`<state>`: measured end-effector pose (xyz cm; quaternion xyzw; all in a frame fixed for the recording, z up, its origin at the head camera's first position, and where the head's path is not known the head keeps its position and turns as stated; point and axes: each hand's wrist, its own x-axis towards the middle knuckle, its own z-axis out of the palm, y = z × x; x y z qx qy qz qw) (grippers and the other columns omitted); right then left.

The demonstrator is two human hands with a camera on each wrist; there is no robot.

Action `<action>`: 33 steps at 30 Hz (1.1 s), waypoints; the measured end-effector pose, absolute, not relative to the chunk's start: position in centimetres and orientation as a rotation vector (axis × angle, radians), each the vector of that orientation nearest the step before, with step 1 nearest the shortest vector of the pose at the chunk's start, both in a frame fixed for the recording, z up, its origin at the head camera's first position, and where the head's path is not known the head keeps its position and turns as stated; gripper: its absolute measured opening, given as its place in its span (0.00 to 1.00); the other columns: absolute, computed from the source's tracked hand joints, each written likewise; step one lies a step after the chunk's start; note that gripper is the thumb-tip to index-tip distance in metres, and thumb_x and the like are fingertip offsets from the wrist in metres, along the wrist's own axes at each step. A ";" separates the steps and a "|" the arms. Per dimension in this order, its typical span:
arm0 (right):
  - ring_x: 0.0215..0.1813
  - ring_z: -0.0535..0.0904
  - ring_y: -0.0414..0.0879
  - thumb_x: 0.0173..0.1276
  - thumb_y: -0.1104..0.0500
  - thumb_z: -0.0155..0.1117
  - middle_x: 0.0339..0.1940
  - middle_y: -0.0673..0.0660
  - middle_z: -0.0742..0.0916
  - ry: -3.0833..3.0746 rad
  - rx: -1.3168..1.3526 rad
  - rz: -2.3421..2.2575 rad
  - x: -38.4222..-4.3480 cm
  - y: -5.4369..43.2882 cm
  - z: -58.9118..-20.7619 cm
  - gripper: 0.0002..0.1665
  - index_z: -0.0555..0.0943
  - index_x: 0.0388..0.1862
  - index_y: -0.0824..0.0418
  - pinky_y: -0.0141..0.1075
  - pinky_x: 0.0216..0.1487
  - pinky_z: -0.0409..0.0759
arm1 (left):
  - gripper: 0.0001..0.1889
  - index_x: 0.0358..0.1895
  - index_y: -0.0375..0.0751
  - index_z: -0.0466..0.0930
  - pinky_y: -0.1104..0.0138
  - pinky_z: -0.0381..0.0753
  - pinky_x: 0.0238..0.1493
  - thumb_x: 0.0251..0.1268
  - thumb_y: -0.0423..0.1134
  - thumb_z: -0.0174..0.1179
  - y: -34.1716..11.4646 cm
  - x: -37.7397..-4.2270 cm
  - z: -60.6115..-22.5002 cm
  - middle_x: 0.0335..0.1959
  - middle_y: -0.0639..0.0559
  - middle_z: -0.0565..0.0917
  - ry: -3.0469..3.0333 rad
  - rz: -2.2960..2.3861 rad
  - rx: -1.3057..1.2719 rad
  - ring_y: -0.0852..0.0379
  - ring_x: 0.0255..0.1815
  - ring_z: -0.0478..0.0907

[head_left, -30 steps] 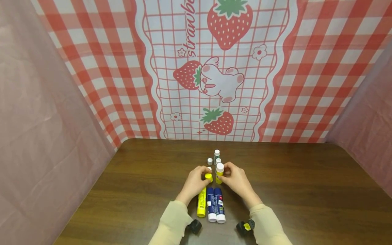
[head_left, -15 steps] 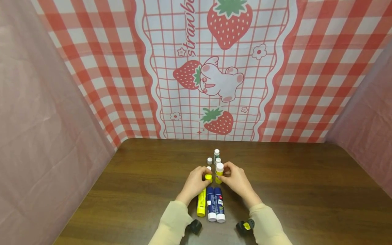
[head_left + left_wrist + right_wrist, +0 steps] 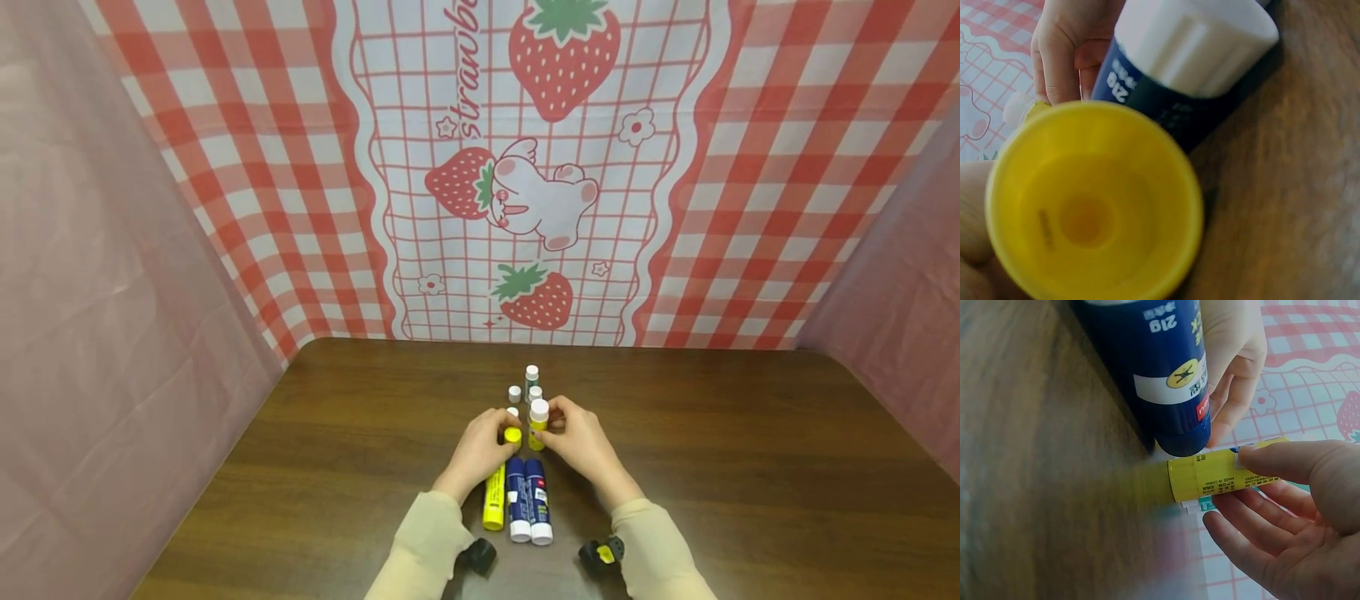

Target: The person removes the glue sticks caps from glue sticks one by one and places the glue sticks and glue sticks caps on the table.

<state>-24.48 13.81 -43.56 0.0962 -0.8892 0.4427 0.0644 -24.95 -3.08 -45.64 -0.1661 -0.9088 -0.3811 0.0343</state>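
Note:
My right hand [image 3: 581,435] grips an upright yellow glue stick [image 3: 537,435] with a white top, thumb on one side and fingers on the other. In the right wrist view that yellow glue stick [image 3: 1210,475] shows small printed text. Just left of it, my left hand [image 3: 480,446] pinches a yellow cap [image 3: 513,437] between thumb and fingers. Nearer me, another yellow glue stick [image 3: 493,500] lies beside two blue glue sticks [image 3: 518,504] with white bases. Seen from the left wrist, the lying yellow stick's hollow base [image 3: 1094,206] hides most of the left hand.
Beyond the hands, small white-topped glue sticks [image 3: 532,382] stand in a line, partly hidden by the held one. Left of them are white caps [image 3: 514,394]. All this is on a brown wooden table [image 3: 337,467], with a strawberry-print cloth [image 3: 540,208] hanging behind.

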 end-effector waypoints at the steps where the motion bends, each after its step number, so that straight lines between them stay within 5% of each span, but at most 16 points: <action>1: 0.38 0.82 0.50 0.49 0.66 0.70 0.35 0.59 0.84 -2.685 0.295 1.337 -24.5 13.8 -43.5 0.17 0.75 0.38 0.66 0.39 0.40 0.80 | 0.11 0.41 0.44 0.78 0.63 0.74 0.45 0.52 0.34 0.64 -3.1 -25.0 -45.6 0.37 0.52 0.79 -2.797 -1.174 -0.509 0.57 0.38 0.74; 25: 0.40 0.81 0.48 0.51 0.62 0.70 0.38 0.59 0.84 -2.810 0.298 1.255 -24.1 14.1 -42.8 0.19 0.75 0.40 0.65 0.41 0.42 0.79 | 0.16 0.45 0.39 0.74 0.65 0.75 0.40 0.54 0.39 0.63 -3.5 -24.7 -45.3 0.39 0.48 0.80 -2.791 -1.208 -0.503 0.57 0.37 0.76; 33: 0.34 0.78 0.46 0.52 0.56 0.69 0.31 0.56 0.82 -2.908 0.240 1.024 -23.4 15.0 -41.7 0.18 0.75 0.37 0.66 0.42 0.39 0.78 | 0.13 0.40 0.40 0.75 0.64 0.75 0.42 0.56 0.41 0.62 -3.7 -24.7 -44.4 0.37 0.50 0.79 -2.755 -1.137 -0.494 0.55 0.38 0.77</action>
